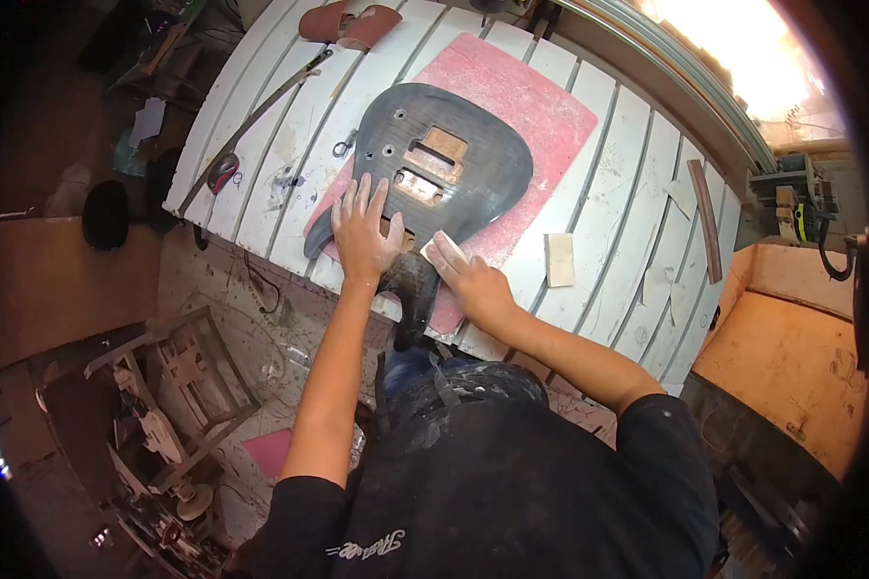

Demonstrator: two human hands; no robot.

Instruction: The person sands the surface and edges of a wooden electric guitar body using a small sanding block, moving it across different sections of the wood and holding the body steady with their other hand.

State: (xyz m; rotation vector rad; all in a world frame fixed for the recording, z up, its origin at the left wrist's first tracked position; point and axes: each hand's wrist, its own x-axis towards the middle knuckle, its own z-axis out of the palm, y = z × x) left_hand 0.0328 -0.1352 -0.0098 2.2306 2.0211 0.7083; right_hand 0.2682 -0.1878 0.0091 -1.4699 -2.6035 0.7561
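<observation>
A dark grey electric guitar body [488, 145] lies on a dusty pink mat [550, 106], its two horns toward me. Bare wood shows in its cut-out pickup cavities. My left hand [362, 236] rests flat on the body's left side, fingers spread and dusted white. In my right hand [475, 289] is a small pale folded piece, apparently sandpaper [431, 249], pressed by the fingertips against the body's near edge, by the neck pocket. The fingers partly hide this piece, and my left hand covers part of the body.
The white slatted table [613, 164] has gaps between its boards. To the right lie a cream rectangular pad [559, 260], pale paper scraps [681, 198] and a brown wooden strip [703, 217]. Reddish-brown abrasive sheets [369, 27] and a long dark bar [270, 101] lie at the left.
</observation>
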